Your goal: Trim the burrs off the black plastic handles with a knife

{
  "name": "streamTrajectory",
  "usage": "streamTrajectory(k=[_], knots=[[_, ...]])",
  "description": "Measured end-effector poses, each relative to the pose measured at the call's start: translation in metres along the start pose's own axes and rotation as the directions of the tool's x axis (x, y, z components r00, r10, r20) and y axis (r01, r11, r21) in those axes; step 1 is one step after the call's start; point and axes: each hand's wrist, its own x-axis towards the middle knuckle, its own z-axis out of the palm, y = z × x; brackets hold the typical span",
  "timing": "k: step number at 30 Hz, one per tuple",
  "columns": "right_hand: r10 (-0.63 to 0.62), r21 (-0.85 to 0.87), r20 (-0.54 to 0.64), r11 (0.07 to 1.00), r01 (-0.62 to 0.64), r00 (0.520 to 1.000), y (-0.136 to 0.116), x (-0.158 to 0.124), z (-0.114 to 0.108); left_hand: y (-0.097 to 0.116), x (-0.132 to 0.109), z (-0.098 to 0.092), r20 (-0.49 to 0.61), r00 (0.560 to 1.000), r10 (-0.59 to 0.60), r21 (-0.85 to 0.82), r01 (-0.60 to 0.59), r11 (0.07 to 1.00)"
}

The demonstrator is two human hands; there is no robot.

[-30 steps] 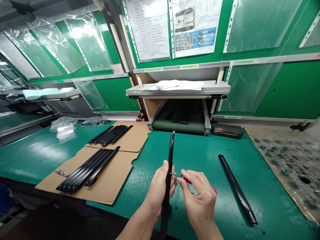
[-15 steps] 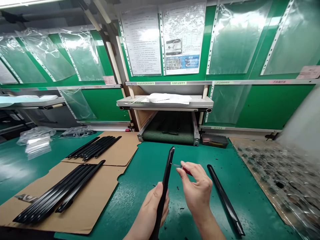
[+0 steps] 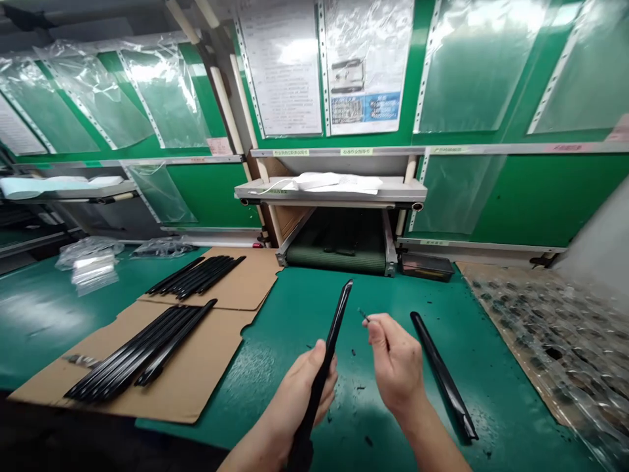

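Note:
My left hand point(image 3: 308, 387) is wrapped round a long, glossy black plastic strip point(image 3: 335, 331), tilted with its narrow tip pointing up and away. To the right of it, my right hand point(image 3: 397, 360) is closed on a small knife point(image 3: 363, 315); only its thin blade shows past the fingers, and the handle is hidden. A gap separates the blade from the strip. Right of my right hand, a second black strip point(image 3: 442, 373) lies on the green table point(image 3: 265, 367).
Black strips lie in two groups, a near group point(image 3: 142, 351) and a far group point(image 3: 196, 278), on a cardboard sheet point(image 3: 196, 367) at left. A conveyor belt point(image 3: 339, 252) stands ahead, with a dark tray point(image 3: 426, 267) beside it. Clear plastic blister trays point(image 3: 555, 334) lie at right.
My right hand has turned and drawn the knife away from the strip, to the right. The strip in my left hand is tilted slightly more to the right. The camera view has shifted a little.

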Motion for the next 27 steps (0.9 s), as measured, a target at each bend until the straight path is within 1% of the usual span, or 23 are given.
streamTrajectory(k=[1, 2, 4, 6, 11, 13, 15, 17, 18, 20, 22, 24, 25, 27], knots=[[-0.026, -0.02, 0.081, 0.999, 0.028, 0.996, -0.004, -0.01, 0.001, 0.0, 0.001, 0.0, -0.001, 1.0, 0.01, 0.006, -0.01, 1.0], [-0.046, -0.051, 0.13, 0.997, 0.053, 0.991, -0.008, -0.018, 0.003, 0.0, 0.002, 0.0, -0.01, 1.0, 0.011, 0.009, -0.011, 1.0], [-0.06, -0.131, 0.169, 0.988, 0.083, 0.984, -0.012, -0.03, 0.007, -0.003, 0.003, -0.001, -0.045, 0.999, 0.004, 0.004, -0.003, 1.0], [-0.062, -0.208, 0.178, 0.973, 0.099, 0.982, -0.013, -0.033, 0.009, -0.007, 0.004, -0.001, -0.072, 0.997, -0.012, 0.004, 0.012, 1.0], [-0.1, -0.336, 0.173, 0.929, 0.154, 0.98, -0.01, -0.029, 0.011, -0.009, 0.004, -0.003, -0.088, 0.996, -0.03, 0.011, 0.031, 0.999], [-0.122, -0.347, 0.179, 0.921, 0.178, 0.976, -0.009, -0.031, 0.013, -0.008, 0.004, -0.003, -0.108, 0.994, -0.035, 0.008, 0.036, 0.999], [-0.119, -0.31, 0.178, 0.935, 0.17, 0.977, -0.009, -0.033, 0.014, -0.007, 0.004, -0.002, -0.102, 0.994, -0.036, 0.01, 0.037, 0.999], [-0.074, -0.249, 0.153, 0.962, 0.111, 0.986, -0.01, -0.032, 0.015, -0.006, 0.004, -0.002, -0.064, 0.997, -0.036, 0.024, 0.038, 0.999], [-0.027, -0.221, 0.127, 0.974, 0.055, 0.992, -0.01, -0.029, 0.014, -0.006, 0.004, -0.001, -0.043, 0.998, -0.037, 0.034, 0.039, 0.999], [0.105, -0.163, 0.063, 0.982, -0.094, 0.992, -0.008, -0.018, 0.009, -0.005, 0.002, -0.001, 0.012, 0.999, -0.049, 0.057, 0.048, 0.997], [0.264, -0.045, 0.027, 0.964, -0.263, 0.964, -0.003, -0.002, 0.002, -0.005, 0.0, -0.002, 0.084, 0.994, -0.07, 0.085, 0.063, 0.994], [0.387, 0.137, 0.067, 0.909, -0.393, 0.92, 0.005, 0.015, -0.005, -0.005, -0.003, -0.004, 0.161, 0.983, -0.089, 0.111, 0.071, 0.991], [0.415, 0.218, 0.11, 0.877, -0.429, 0.903, 0.009, 0.022, -0.009, -0.005, -0.004, -0.006, 0.195, 0.976, -0.093, 0.125, 0.069, 0.99], [0.421, 0.319, 0.19, 0.828, -0.461, 0.887, 0.016, 0.031, -0.014, -0.004, -0.005, -0.011, 0.251, 0.964, -0.088, 0.182, 0.042, 0.982]])
